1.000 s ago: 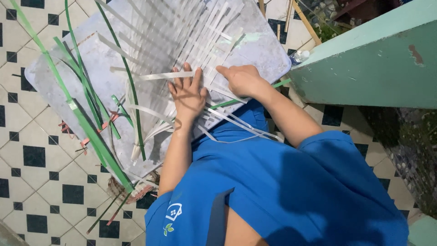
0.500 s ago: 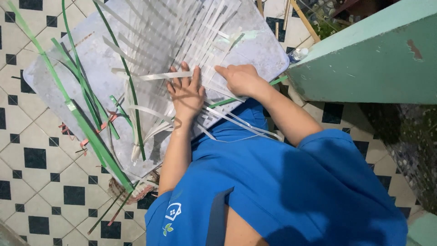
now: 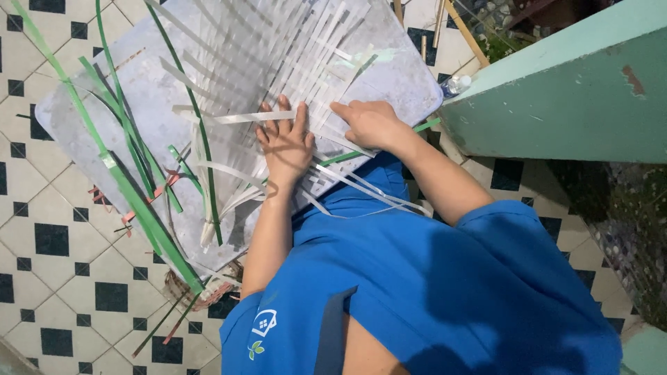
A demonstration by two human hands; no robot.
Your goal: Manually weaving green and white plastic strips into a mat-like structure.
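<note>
**Woven strips on a grey board, both hands pressed down**

The woven strips point(image 3: 278, 62), pale and flat, lie interlaced on a grey board point(image 3: 104, 97) set over a black-and-white tiled floor point(image 3: 48, 243). The top of the weave runs out of frame, and how the strips cross beneath the hands is hard to make out. The left hand point(image 3: 286, 142) lies flat on the weave, fingers spread wide, gripping nothing. The right hand point(image 3: 369, 123) is partly curled, fingertips pressing a strip; whether it pinches one cannot be told. Loose green strips point(image 3: 128, 173) lie across the board's left side. A green wall point(image 3: 570, 90) stands to the right.
</note>
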